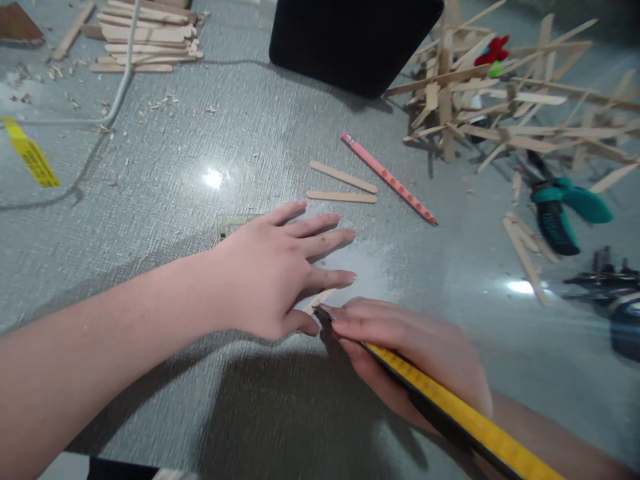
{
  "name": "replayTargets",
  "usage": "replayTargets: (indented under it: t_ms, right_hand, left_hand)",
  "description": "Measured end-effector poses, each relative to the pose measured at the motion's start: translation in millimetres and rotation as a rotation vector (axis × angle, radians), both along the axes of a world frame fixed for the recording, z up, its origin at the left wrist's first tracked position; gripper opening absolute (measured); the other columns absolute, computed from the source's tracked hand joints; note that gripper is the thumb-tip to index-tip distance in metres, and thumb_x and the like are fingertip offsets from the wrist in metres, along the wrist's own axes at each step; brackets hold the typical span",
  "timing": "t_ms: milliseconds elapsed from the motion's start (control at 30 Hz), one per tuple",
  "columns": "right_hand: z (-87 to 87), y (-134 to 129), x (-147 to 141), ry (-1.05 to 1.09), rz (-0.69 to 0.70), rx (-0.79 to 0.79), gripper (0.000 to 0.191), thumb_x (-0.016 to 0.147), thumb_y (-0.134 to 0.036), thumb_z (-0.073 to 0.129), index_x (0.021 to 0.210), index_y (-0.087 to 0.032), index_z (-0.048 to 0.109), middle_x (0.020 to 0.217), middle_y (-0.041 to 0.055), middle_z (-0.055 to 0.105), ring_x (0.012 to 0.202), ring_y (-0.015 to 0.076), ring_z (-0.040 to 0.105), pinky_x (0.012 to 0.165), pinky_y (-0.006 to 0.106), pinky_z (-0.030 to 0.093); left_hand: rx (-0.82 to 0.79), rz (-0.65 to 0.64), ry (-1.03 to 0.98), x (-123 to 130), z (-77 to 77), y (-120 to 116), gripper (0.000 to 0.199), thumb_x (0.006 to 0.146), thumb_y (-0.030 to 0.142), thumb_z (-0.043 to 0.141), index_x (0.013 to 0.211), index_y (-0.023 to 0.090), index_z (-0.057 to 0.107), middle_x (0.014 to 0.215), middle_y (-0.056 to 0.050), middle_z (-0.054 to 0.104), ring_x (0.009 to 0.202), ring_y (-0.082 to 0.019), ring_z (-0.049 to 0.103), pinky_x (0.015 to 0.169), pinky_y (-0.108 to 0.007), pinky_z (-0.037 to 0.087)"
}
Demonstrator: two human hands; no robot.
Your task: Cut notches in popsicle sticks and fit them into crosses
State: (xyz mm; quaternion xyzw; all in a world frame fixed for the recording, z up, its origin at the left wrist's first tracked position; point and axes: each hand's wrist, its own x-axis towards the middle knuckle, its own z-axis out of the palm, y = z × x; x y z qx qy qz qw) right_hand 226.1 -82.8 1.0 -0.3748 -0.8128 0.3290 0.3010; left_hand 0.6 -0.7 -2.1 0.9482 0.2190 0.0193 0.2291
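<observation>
My left hand (277,267) lies flat on the table with its fingers spread. Between its thumb and index finger shows part of a pale wooden craft stick (320,301), the rest hidden under the hand. A yellow and black utility knife (440,393) is gripped in my right hand (400,350), its dark blade tip at the stick beside my left thumb. Under the left wrist, the edge of a flat, greenish see-through strip (235,223) sticks out. Two craft sticks (343,197) rest just beyond my left fingertips, near a pink pencil (387,175).
A black box-like object (350,40) stands at the back. Piled craft sticks (150,33) and a white cable (125,73) are at back left. To the right are a tangled stick structure (505,93), teal-handled pliers (555,210) and loose sticks (525,257). Wood scraps dot the table.
</observation>
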Motion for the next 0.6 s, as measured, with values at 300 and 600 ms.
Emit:
replayTargets:
  t_ms: [300, 600]
  right_hand:
    - [2.4, -5.5, -0.2, -0.019, 0.008, -0.042, 0.026, 0.095, -0.011, 0.062, 0.114, -0.027, 0.067, 0.093, 0.0037, 0.081, 0.083, 0.0198, 0.081, 0.073, 0.028, 0.069]
    - [-1.0, -2.9, 2.3, 0.071, 0.01, -0.022, 0.038, 0.091, -0.004, 0.062, 0.119, -0.028, 0.067, 0.084, 0.0013, 0.078, 0.075, 0.0188, 0.079, 0.069, 0.03, 0.067]
  left_hand:
    - [-0.003, -0.002, 0.0, 0.1, -0.8, 0.6, 0.064, 0.091, 0.055, 0.071, 0.149, 0.032, 0.06, 0.173, -0.008, 0.034, 0.161, -0.037, 0.028, 0.132, -0.058, 0.009]
    - [0.038, -0.015, -0.062, -2.3, -5.1, 1.1, 0.069, 0.087, 0.063, 0.076, 0.147, 0.03, 0.063, 0.169, -0.011, 0.042, 0.158, -0.039, 0.035, 0.131, -0.061, 0.015]
